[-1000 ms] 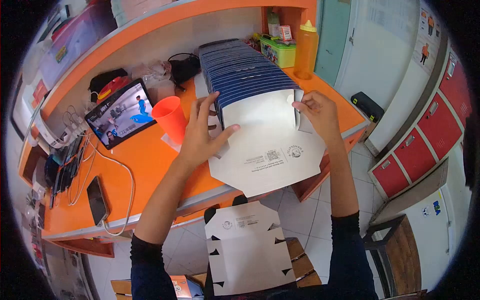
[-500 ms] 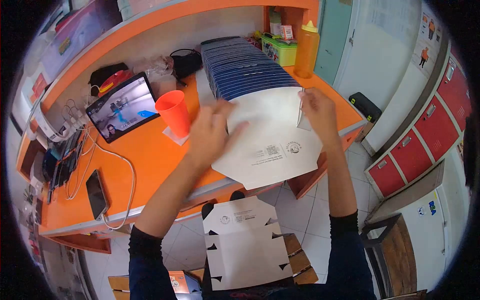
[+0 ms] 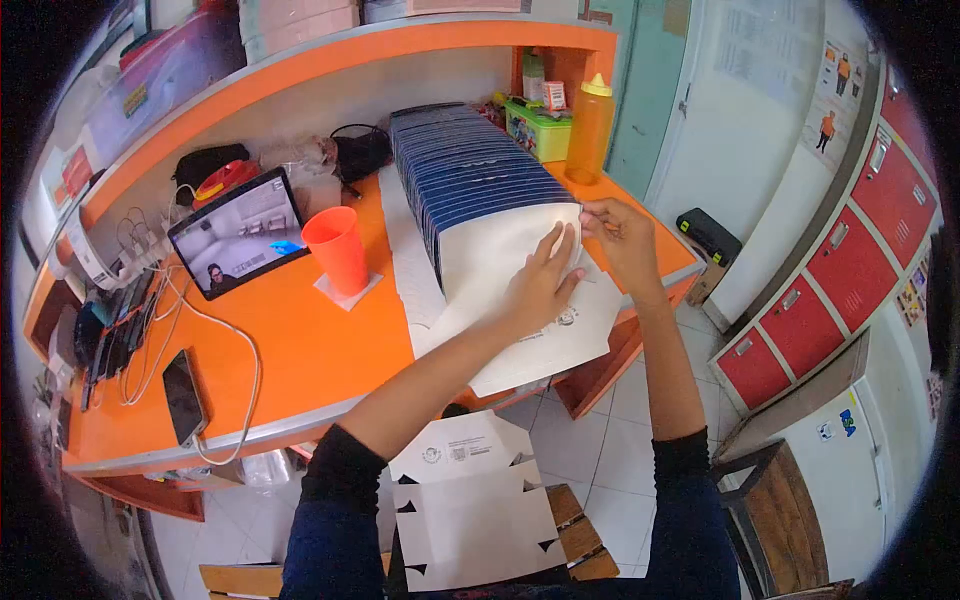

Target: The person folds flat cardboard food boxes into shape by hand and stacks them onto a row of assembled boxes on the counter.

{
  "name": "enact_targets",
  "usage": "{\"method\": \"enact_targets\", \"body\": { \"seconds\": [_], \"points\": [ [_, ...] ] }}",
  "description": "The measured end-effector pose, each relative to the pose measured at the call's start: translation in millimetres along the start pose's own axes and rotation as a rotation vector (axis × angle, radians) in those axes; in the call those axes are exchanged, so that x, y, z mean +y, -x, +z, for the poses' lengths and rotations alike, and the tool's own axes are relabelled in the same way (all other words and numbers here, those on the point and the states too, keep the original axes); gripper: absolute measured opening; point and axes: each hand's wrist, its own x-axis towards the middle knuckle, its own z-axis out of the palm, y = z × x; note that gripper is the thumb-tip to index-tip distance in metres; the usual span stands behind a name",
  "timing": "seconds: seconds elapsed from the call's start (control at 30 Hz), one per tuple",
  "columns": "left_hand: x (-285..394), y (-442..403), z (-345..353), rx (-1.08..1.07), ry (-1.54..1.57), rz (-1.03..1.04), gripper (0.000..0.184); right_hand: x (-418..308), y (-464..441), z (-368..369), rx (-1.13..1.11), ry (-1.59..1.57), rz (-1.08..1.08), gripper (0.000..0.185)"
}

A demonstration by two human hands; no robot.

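Observation:
At the front of the dark blue stack of folded cardboard (image 3: 480,155), a white cardboard box blank (image 3: 490,245) has one panel standing against the stack and a printed flap hanging over the desk edge. My left hand (image 3: 543,283) rests on that blank near its right side, fingers stretched out and partly covering the print. Just beyond it, my right hand (image 3: 622,238) pinches the blank's upper right edge between thumb and fingers. The pinched bit is mostly hidden. Below the desk, a second flat box blank (image 3: 480,510) with notched sides and printing lies over my lap.
On the orange desk (image 3: 330,360) are a red cup (image 3: 337,250) on a white square, a tablet (image 3: 240,235) and a phone (image 3: 184,398) on a white cable. An orange bottle (image 3: 590,135) and a green box (image 3: 538,130) stand right of the stack. Red lockers (image 3: 850,255) line the right.
My left hand has moved right across the blank, closer to my right hand, and now lies on it. The blank's right edge, earlier folded up, is now pressed beside the stack. The view has shifted slightly.

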Motion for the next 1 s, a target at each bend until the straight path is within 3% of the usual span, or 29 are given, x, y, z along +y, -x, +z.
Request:
{"method": "enact_targets", "body": {
  "seconds": [0.13, 0.2, 0.33, 0.47, 0.67, 0.77, 0.87, 1.0],
  "points": [
    [13.6, 30.9, -35.1, -0.144, -0.022, 0.071, 0.043, 7.1, 9.2, -13.0, -0.22, -0.075, 0.084, 0.049],
    [35.6, 61.5, -69.3, -0.019, -0.319, 0.059, 0.031, 19.6, 12.9, -12.9, -0.324, 0.098, 0.061, 0.06],
    [7.8, 94.8, -119.3, 0.123, -0.333, -0.233, 0.043, 47.3, 7.6, -10.8, -0.514, 0.148, 0.078, 0.068],
    [-18.2, 88.6, -142.2, -0.036, -0.185, -0.402, 0.051, 54.3, 7.4, -9.4, -0.497, 0.131, 0.08, 0.064],
    [-59.2, 75.5, -135.1, -0.217, -0.552, -0.103, 0.044, 49.1, 15.8, -3.0, -0.403, 0.076, 0.079, 0.052],
    [-48.6, 77.1, -136.3, -0.169, -0.52, -0.164, 0.048, 45.7, 15.6, -1.6, -0.39, 0.057, 0.105, 0.046],
    [-60.3, 81.2, -132.3, -0.12, -0.549, -0.059, 0.05, 40.9, 14.0, -1.0, -0.369, 0.145, 0.092, 0.042],
    [-43.4, 79.1, -132.3, -0.073, -0.505, -0.185, 0.045, 66.2, 13.1, 3.9, -0.347, 0.113, 0.087, 0.042]
  ]
}}
